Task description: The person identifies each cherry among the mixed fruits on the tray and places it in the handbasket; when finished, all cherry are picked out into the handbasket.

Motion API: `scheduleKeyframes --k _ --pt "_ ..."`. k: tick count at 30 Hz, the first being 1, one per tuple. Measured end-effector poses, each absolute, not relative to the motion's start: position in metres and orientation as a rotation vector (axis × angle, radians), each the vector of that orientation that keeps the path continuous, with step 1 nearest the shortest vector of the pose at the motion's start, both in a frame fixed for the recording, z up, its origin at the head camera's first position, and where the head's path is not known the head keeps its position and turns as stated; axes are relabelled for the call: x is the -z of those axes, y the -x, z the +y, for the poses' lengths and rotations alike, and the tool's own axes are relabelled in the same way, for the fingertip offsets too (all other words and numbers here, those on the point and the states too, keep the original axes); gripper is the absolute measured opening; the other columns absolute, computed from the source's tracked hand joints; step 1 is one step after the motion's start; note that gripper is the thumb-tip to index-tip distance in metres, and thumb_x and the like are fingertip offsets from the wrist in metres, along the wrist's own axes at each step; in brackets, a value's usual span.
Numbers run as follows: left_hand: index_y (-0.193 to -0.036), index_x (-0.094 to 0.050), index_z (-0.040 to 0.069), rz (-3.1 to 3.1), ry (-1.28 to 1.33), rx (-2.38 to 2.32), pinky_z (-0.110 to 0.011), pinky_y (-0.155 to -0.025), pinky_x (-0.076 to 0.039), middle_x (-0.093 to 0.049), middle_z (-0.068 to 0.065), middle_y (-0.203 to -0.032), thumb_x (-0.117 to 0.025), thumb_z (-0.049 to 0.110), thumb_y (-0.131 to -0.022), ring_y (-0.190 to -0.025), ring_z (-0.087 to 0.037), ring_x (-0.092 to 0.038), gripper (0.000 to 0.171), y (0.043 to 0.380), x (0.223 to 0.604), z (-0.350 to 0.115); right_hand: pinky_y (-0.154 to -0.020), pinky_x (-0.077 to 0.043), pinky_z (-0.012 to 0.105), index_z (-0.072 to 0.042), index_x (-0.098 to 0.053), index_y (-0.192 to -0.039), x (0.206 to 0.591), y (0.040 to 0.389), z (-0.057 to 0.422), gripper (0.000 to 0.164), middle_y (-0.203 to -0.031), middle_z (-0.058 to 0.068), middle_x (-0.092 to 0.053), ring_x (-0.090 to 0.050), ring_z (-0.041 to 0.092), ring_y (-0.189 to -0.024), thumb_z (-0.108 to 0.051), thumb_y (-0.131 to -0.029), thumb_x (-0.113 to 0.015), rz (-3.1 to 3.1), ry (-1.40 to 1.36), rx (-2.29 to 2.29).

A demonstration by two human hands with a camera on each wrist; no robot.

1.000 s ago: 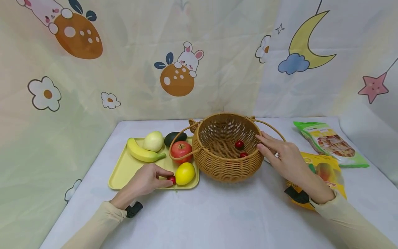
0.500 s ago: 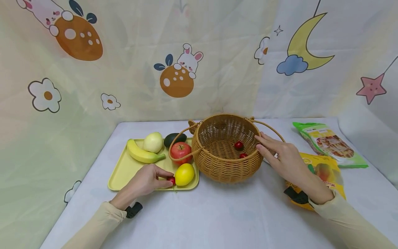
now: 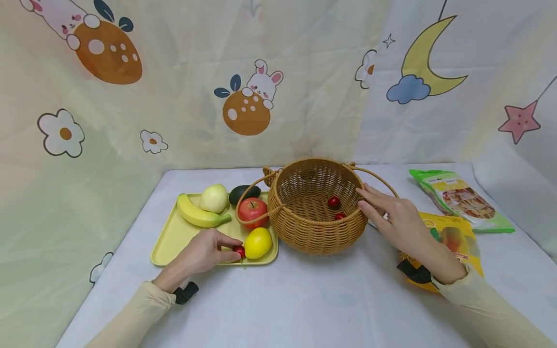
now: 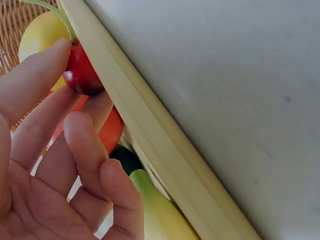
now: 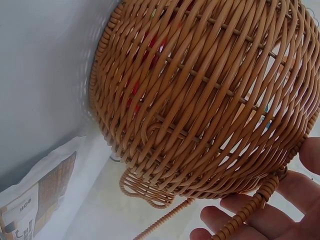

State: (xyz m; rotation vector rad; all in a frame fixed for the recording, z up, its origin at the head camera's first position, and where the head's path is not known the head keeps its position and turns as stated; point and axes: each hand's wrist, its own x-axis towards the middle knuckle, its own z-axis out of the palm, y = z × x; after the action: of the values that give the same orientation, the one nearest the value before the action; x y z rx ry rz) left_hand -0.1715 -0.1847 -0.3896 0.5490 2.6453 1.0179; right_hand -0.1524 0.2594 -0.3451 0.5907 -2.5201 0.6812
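Note:
At the tray's front edge my left hand (image 3: 204,252) pinches a red cherry (image 4: 84,70) between thumb and fingers. The cherry's green stem points up past the thumb in the left wrist view. Beside it lies a yellow lemon (image 3: 258,243). My right hand (image 3: 398,220) holds the right rim of a wicker basket (image 3: 319,238), thumb and fingers on the rim near the handle joint. Inside the basket are two cherries (image 3: 334,202). One basket handle (image 5: 245,215) passes in front of the right fingers in the right wrist view.
On the yellow tray (image 3: 169,249) lie a banana (image 3: 200,215), a pale round fruit (image 3: 214,198), a dark green avocado-like fruit (image 3: 245,193) and a red apple (image 3: 253,211). At right are a yellow bag (image 3: 457,237) and a green bag (image 3: 467,203).
Both hands stay in nearly the same place, the left at the cherry and the right on the basket rim. The head view shifts only slightly.

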Motion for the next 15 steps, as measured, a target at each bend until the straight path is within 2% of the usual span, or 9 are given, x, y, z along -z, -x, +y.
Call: scheduleKeyframes --k 4,8,15 --pt "-0.121 -0.077 0.01 2.607 -0.575 -1.03 -0.018 -0.063 -0.047 -0.081 0.002 -0.104 -0.081 0.023 -0.089 -0.085 -0.009 -0.064 0.035 0.174 0.387 -0.192 -0.046 -0.029 0.022 -0.008 -0.061 -0.143 0.346 0.152 0.26 0.042 -0.146 0.022 -0.057 -0.026 0.0 -0.04 -0.024 -0.104 -0.062 -2.524 -0.591 -0.689" --pt "-0.122 -0.077 0.009 2.612 -0.585 -1.005 -0.019 -0.054 -0.038 -0.081 0.0 -0.107 -0.081 0.025 -0.088 -0.07 -0.008 -0.055 0.038 0.176 0.377 -0.204 -0.045 -0.029 0.022 -0.009 -0.06 -0.144 0.346 0.152 0.26 0.043 -0.147 0.022 -0.057 -0.024 0.0 -0.04 -0.025 -0.104 -0.062 -2.532 -0.588 -0.694" --pt "-0.12 -0.077 0.009 2.676 -0.592 -0.953 -0.024 -0.05 -0.027 -0.081 -0.003 -0.107 -0.084 0.026 -0.086 -0.059 -0.007 -0.043 0.039 0.184 0.34 -0.22 -0.045 -0.029 0.022 -0.009 -0.06 -0.144 0.346 0.152 0.26 0.043 -0.147 0.022 -0.057 -0.025 0.0 -0.039 -0.025 -0.104 -0.061 -2.535 -0.583 -0.684"
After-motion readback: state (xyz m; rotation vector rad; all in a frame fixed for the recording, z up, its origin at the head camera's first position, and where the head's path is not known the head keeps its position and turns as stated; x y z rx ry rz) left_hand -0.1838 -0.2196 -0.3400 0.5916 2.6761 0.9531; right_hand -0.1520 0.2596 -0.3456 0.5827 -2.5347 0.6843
